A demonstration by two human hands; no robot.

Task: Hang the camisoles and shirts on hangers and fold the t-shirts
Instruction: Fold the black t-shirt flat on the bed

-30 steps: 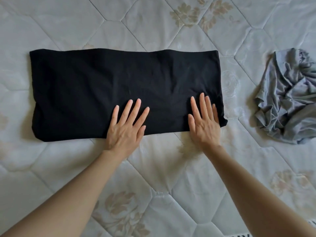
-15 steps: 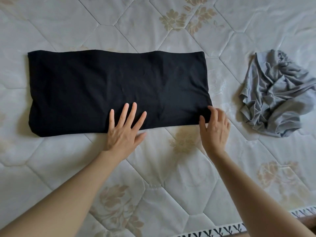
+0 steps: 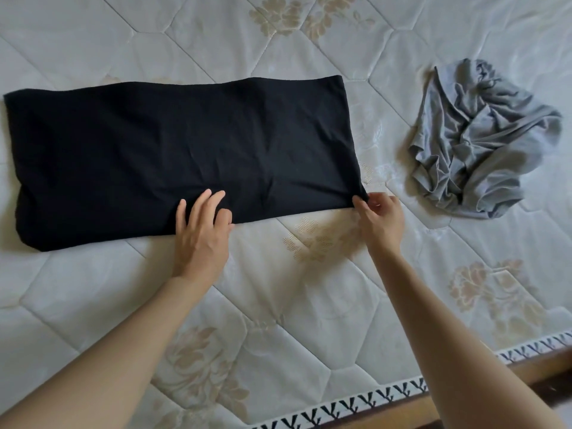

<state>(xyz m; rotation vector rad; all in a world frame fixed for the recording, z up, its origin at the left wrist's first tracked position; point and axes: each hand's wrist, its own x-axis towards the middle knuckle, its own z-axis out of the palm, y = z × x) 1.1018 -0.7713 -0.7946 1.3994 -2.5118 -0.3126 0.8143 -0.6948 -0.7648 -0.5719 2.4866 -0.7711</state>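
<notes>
One black t-shirt, folded into a long band, lies flat across the mattress in front of you, running from the far left edge of view to just right of centre. Your right hand pinches its near right corner between thumb and curled fingers, the cloth drawn up to a small point there. Your left hand rests on the near long edge of the same t-shirt, fingers mostly straight and slightly spread, index finger bent, gripping nothing. One grey garment sits crumpled in a heap to the right, well apart from the black one; what kind of garment it is cannot be told. The mattress is pale, quilted in hexagons with tan flower prints, and a band of dark V-shaped marks trims its near edge. One strip of brown wood shows beyond that trim at lower right. Two bare forearms cross the foreground. No writing can be read.
</notes>
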